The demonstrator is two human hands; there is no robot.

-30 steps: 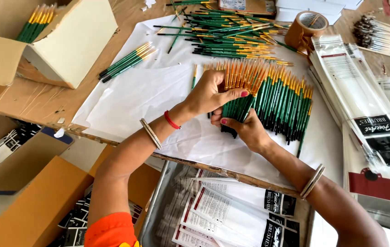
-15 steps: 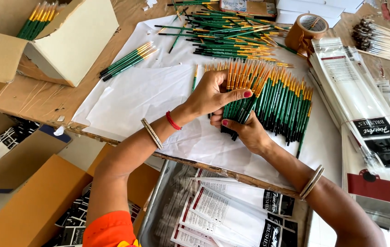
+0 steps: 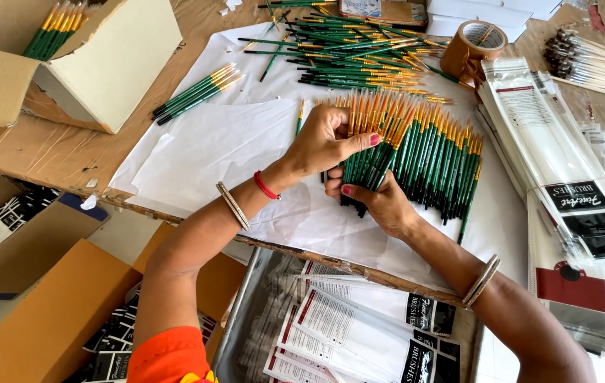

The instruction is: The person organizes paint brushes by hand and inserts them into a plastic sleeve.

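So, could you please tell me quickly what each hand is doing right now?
Left hand: closed over the fanned green paintbrushes.
Right hand: closed on the same paintbrushes from below.

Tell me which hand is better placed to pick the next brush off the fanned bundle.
Left hand, probably: its fingers rest on top of the fanned green brushes, while the right hand supports them from below.

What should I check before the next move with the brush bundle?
1. Left hand on bundle: ok, fingers over the top.
2. Right hand supports bundle from below: ok.
3. Brush tips aligned: not ok, orange ends fan out unevenly.
4. Row of brushes beside bundle on white paper: ok, lying flat.
5. Brush count in bundle: cannot tell.
6. Tape roll apart from hands: ok.
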